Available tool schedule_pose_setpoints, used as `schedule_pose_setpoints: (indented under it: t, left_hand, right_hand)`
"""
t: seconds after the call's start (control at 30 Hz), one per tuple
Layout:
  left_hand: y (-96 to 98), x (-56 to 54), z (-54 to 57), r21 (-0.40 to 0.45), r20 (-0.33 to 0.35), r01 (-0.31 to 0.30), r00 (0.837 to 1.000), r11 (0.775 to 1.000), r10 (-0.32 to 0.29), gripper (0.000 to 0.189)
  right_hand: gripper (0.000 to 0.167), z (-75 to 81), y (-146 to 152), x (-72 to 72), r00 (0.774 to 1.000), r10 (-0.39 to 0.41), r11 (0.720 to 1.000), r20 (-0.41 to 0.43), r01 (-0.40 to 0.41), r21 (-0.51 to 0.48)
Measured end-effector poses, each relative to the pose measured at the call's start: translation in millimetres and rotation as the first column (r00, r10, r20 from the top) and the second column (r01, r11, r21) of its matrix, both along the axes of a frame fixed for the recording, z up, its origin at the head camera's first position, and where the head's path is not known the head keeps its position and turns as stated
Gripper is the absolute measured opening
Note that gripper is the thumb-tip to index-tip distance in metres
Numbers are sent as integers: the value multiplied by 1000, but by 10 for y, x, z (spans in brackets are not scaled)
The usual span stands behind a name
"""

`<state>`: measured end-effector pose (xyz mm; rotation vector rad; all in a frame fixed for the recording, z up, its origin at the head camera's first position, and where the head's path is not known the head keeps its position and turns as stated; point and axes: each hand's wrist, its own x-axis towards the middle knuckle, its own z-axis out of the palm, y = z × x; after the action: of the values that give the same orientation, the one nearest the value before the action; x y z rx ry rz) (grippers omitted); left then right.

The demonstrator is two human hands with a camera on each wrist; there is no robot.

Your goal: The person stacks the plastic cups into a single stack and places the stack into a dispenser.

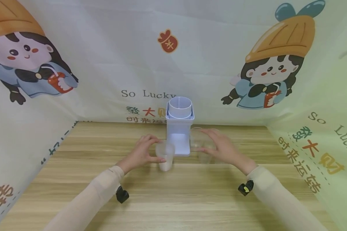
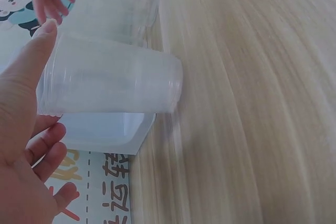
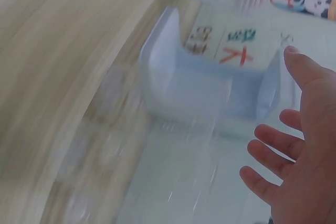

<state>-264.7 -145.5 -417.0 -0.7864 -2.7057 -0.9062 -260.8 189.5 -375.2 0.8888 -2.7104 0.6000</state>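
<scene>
A stack of translucent plastic cups (image 1: 165,157) stands just left of a pale lavender stand. My left hand (image 1: 141,152) holds it near the rims, thumb (image 2: 32,59) on one side and fingers on the other. The nested rims show in the right wrist view. To the right of the stand, my right hand (image 1: 224,149) is spread beside several clear plastic cups (image 1: 197,141). Its fingers look relaxed in the right wrist view, and nothing is gripped. The clear cups are blurred there and hard to count.
The lavender stand (image 1: 178,128) has a flat base and a round cylinder (image 1: 180,107) at its top. It sits at the back of the wood-grain table (image 1: 173,199), against a printed cloth backdrop (image 1: 118,57). Cloth also rises along both sides.
</scene>
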Motion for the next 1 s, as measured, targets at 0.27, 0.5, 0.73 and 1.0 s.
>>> schedule_pose_setpoints:
  t: [0.27,0.5,0.73,1.0]
  left_hand:
    - [0,12,-15,36,4,9,1000,999,-10,67]
    - [-22,23,-32,35,2,-3,1000,999,3,66]
    - [-32,28,-38,46,15,-7,1000,999,6,66]
    - [-19,17,-31,48,37,-3,999,999,1,66]
  right_hand:
    - [73,-56,454,3,994,-104,995,20,104,-3]
    - [81,-126,672,43,992,-115,993,51,114,23]
    - [82,-169,760,97,986,-161,987,37,159,39]
    - [80,-181,794,157,965,-256,960,-48,260,100]
